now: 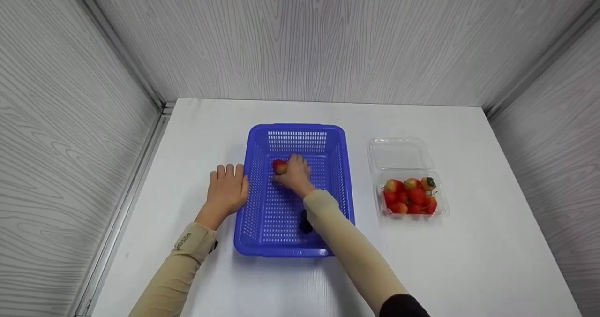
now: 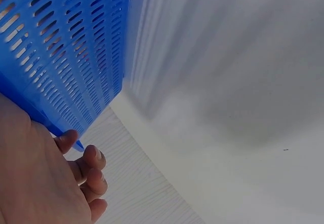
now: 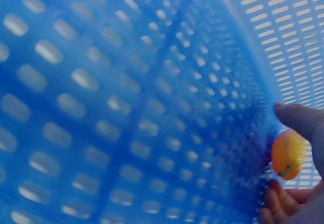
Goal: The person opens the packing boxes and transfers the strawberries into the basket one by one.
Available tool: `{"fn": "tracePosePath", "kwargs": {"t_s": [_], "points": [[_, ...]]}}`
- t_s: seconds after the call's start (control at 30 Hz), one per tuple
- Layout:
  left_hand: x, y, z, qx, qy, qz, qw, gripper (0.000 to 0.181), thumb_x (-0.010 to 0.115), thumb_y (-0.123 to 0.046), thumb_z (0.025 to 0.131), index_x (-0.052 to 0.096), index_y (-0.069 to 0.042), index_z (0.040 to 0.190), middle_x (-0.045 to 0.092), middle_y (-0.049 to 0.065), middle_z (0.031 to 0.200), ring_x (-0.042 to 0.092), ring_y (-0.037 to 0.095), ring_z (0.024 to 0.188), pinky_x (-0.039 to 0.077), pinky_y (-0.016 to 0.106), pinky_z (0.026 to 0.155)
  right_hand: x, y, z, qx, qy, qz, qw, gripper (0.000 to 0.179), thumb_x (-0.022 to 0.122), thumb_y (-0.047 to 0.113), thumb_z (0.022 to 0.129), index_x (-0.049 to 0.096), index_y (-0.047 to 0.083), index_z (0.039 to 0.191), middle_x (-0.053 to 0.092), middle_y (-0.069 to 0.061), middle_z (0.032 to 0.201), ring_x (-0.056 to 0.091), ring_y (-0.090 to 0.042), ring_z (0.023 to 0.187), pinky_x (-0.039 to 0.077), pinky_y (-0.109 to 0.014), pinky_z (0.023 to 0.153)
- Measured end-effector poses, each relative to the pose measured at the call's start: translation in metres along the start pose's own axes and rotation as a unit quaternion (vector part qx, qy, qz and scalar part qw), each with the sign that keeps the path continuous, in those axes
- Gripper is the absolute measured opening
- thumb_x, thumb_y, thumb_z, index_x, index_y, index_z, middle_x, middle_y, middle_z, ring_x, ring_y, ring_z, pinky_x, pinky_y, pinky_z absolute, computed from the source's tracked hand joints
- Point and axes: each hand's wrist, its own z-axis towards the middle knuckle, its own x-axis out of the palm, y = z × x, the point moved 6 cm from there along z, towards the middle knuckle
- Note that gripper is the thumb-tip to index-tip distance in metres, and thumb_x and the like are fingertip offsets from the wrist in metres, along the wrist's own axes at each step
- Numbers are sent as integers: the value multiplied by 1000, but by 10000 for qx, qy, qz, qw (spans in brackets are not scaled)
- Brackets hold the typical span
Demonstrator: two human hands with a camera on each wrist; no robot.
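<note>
A blue perforated plastic basket [image 1: 293,251] stands on the white table. My left hand [image 1: 227,190] is at its left rim, thumb laid over the edge and the other fingers outside; in the left wrist view the fingers [image 2: 94,181] are loosely bent beside the rim. Inside the basket, my right hand [image 1: 295,174] reaches down with thumb and fingers spread around a small red-and-yellow fruit [image 1: 280,167]. The right wrist view shows the fruit [image 3: 288,155], with its green stem end, between the thumb [image 3: 296,117] and fingers, without a clear pinch.
To the right of the basket lies a clear plastic clamshell box [image 1: 445,209], lid folded back, holding several small red-and-yellow fruits [image 1: 416,195]. Wood-grain panels [image 1: 328,40] enclose the table at the back and both sides.
</note>
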Motion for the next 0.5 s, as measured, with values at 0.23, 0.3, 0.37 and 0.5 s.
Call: {"fn": "tracePosePath", "kwargs": {"t_s": [0.23, 0.3, 0.37, 0.5], "points": [[2, -1, 1, 20, 39, -12, 10000, 34, 32, -24, 102, 45, 4, 116, 45, 23, 101, 39, 42, 94, 31, 55, 83, -18, 10, -10, 157, 411, 142, 9989, 96, 87, 32, 75, 31, -3, 144, 45, -24, 134, 42, -40, 129, 31, -50, 110], [2, -1, 1, 15, 48, -15, 10000, 34, 32, -24, 102, 45, 4, 117, 45, 23, 101, 39, 42, 95, 31, 55, 83, -27, 14, -14, 122, 491, 79, 9987, 99, 87, 30, 75, 28, -4, 146, 44, -26, 137, 40, -43, 131, 30, -51, 111], [2, 0, 1, 10, 46, -14, 10000, 34, 32, -24, 102, 45, 4, 117, 45, 23, 100, 39, 42, 94, 31, 55, 83, -37, 19, -17, 44, 492, -21, 9988, 98, 85, 31, 77, 27, -5, 147, 43, -28, 139, 39, -45, 132, 31, -53, 110], [1, -1, 2, 10, 30, 11, 10000, 34, 32, -24, 102, 45, 4, 117, 45, 24, 101, 40, 43, 95, 31, 55, 83, -61, 26, -23, -154, 395, -240, 9988, 94, 80, 39, 81, 30, -5, 148, 43, -28, 142, 40, -44, 133, 32, -54, 109]]}}
